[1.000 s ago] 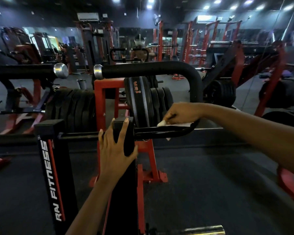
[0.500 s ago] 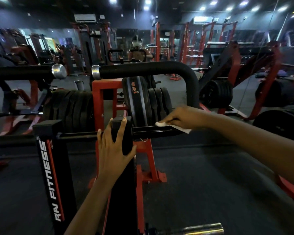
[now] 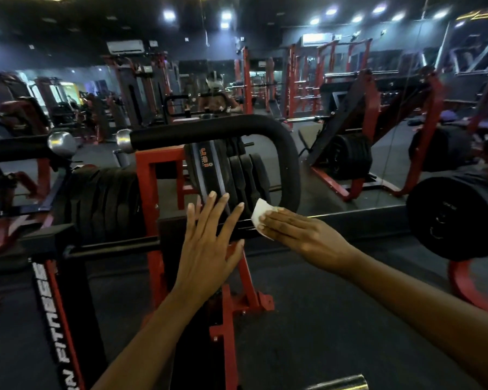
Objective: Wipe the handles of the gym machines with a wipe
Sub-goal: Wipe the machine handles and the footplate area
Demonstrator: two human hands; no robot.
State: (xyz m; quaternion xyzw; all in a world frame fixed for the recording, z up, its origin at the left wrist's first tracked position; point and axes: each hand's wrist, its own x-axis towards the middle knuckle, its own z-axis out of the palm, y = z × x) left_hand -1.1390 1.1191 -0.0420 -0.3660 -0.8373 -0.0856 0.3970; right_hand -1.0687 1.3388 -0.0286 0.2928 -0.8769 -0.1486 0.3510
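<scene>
A white wipe [image 3: 258,213] lies under the fingers of my right hand [image 3: 296,232], pressed flat onto the low black handle bar [image 3: 247,230] of the machine. My left hand [image 3: 206,246] is just left of it, fingers spread and raised off the black upright post [image 3: 166,240]. Above both hands curves a thick black padded handle [image 3: 209,130] with a chrome end cap. A second padded handle [image 3: 17,146] with a chrome cap reaches in from the left.
Black weight plates [image 3: 237,175] hang on a red frame [image 3: 150,187] right behind the bar. More plates [image 3: 102,201] sit to the left and a loaded stack [image 3: 454,218] at the right. A chrome bar end [image 3: 338,382] pokes in at the bottom. A mirror wall lies ahead.
My right hand has slid the wipe leftward along the low bar and flattened over it. My left hand has let go of the post and lifted with its fingers spread.
</scene>
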